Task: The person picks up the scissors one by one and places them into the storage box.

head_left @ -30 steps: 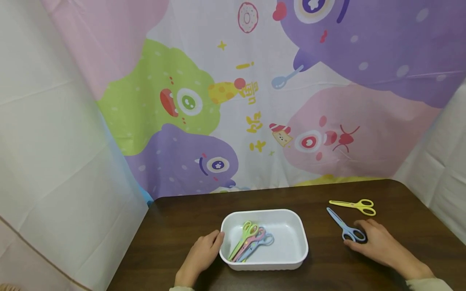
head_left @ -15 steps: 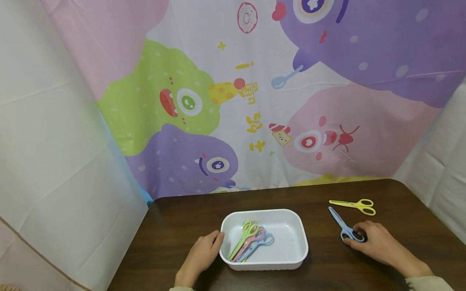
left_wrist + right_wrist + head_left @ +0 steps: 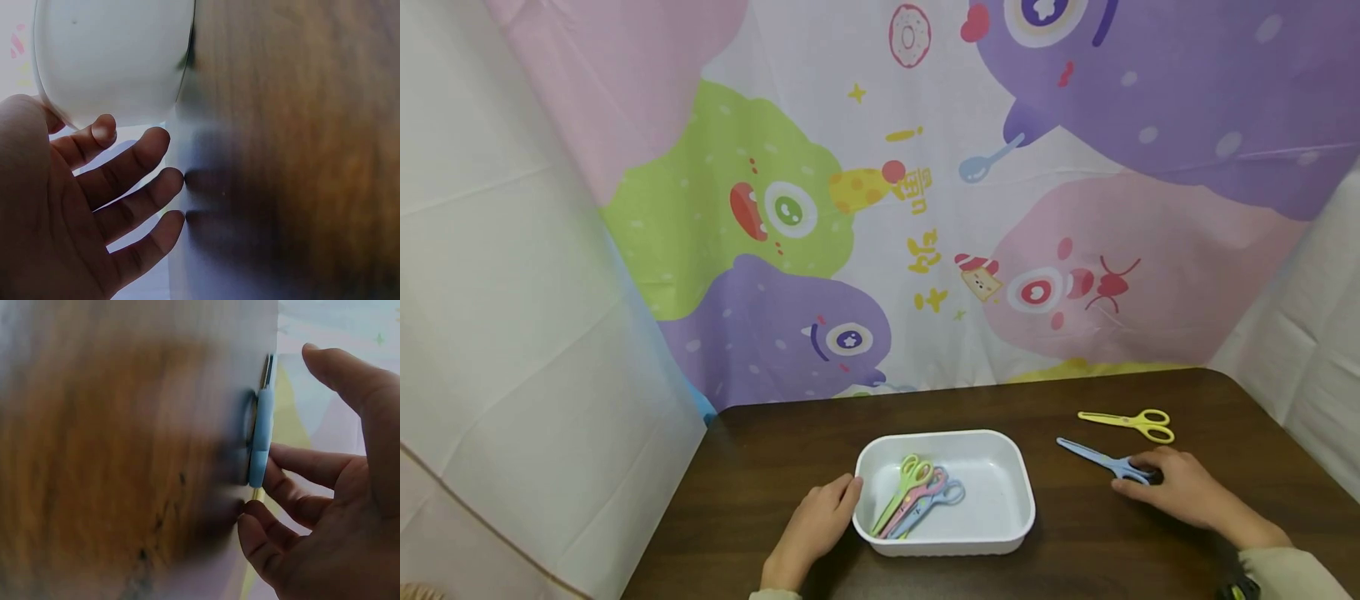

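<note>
Left hand [image 3: 811, 527] rests relaxed on the worktop [image 3: 775, 467], fingertips touching the white tray [image 3: 1018, 508] at its 9 o'clock wall (three scissors lie inside). Blue scissors [image 3: 1101, 461] lie flat on the worktop at the tray's 3 o'clock, long axis running 10 to 4 o'clock, blades toward the tray. Right hand [image 3: 1176, 493], the nearer one, pinches their handle loops. Yellow scissors [image 3: 1129, 422] lie just beyond, at 12 o'clock.
</note>
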